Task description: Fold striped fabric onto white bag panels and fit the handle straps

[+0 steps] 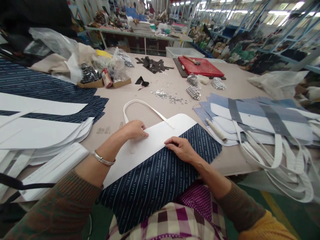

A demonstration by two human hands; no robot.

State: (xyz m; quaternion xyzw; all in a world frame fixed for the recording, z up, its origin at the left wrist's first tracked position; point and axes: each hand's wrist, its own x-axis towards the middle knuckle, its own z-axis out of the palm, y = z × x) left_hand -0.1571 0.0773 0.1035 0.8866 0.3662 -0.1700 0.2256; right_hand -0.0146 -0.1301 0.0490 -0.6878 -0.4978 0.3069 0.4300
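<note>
A navy striped fabric panel (pixel 160 176) lies over the table's front edge and into my lap. On top of it rests a white stiff panel (pixel 150 143) with a white loop handle (pixel 140 105) attached. My left hand (pixel 135 130) is curled, fingertips pressing down on the white panel beside the handle's end. My right hand (pixel 181 148) rests with bent fingers on the lower edge of the white panel, where it meets the navy fabric. A silver bracelet (pixel 102 159) sits on my left wrist.
Stacks of white panels (pixel 42 133) and navy striped fabric (pixel 50 90) lie at left. Blue and grey pieces with white handles (pixel 262 123) pile at right, beside a white-handled tool (pixel 216 129). Farther back are a red mat (pixel 202 66), metal fittings (pixel 170 97), and bags (pixel 100 70).
</note>
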